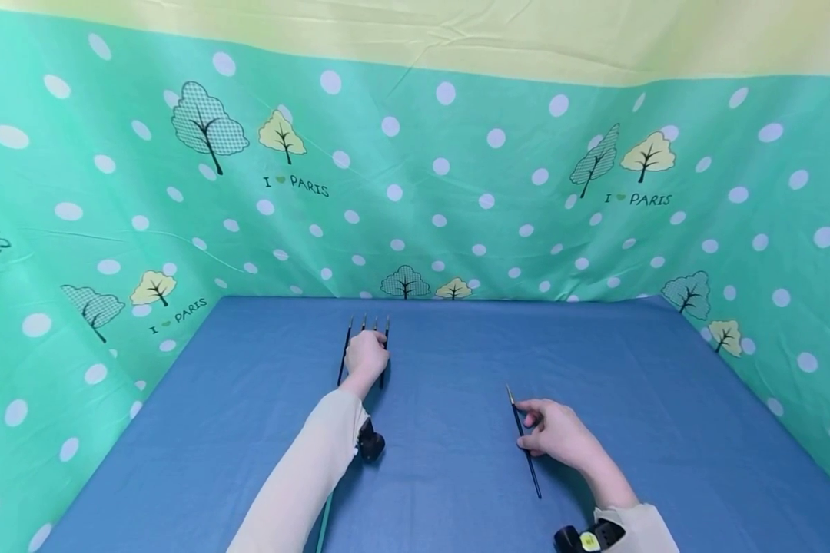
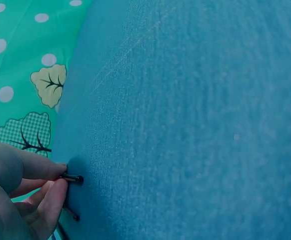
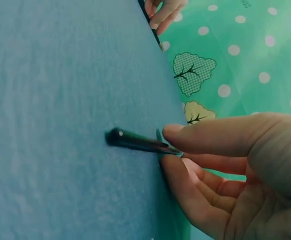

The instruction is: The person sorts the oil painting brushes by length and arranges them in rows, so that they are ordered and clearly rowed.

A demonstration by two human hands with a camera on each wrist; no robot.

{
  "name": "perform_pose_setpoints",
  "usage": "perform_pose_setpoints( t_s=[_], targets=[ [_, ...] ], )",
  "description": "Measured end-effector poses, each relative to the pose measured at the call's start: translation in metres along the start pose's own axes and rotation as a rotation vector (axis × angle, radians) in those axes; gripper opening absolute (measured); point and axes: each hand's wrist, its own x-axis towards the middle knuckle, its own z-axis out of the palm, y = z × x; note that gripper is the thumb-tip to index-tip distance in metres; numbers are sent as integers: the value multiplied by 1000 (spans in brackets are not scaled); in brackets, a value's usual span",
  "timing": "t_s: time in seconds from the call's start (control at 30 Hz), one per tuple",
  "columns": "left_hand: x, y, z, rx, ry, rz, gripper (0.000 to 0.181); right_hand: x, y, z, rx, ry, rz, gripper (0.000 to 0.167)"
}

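Observation:
In the head view, several thin black paintbrushes (image 1: 343,357) stand in a row, tips toward the back wall, on the left part of the table. My left hand (image 1: 367,352) covers the middle of that row and pinches the rightmost paintbrush (image 1: 383,378). Its dark handle end pokes out from between thumb and finger in the left wrist view. Farther right and nearer to me, a single paintbrush (image 1: 531,465) lies at a slant, its pale tip pointing away. My right hand (image 1: 560,434) holds it lightly near the ferrule, with thumb and fingertip on its two sides.
A blue cloth (image 1: 449,461) covers the table. Green dotted fabric (image 1: 415,192) with printed trees rises along its back and sides. A small black camera (image 1: 370,442) is strapped to my left wrist, another (image 1: 584,538) to my right. A green cord (image 1: 325,522) shows beside my left sleeve.

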Motion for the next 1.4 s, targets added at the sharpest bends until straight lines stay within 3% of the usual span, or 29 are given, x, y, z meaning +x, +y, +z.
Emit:
perform_pose_setpoints(
  t_s=[0.27,0.5,0.87,1.4],
  targets=[
    [0,-2,2,-4,13,15,28,-2,-4,4,-24,5,26,56],
    [1,-1,1,-11,6,12,27,1,-6,5,-48,41,-23,53],
    [0,-2,-1,-12,-19,6,28,19,-17,7,-61,30,-47,52],
    [0,-3,-2,-20,-17,18,27,49,-34,13,115,-16,-63,49]
  ],
)
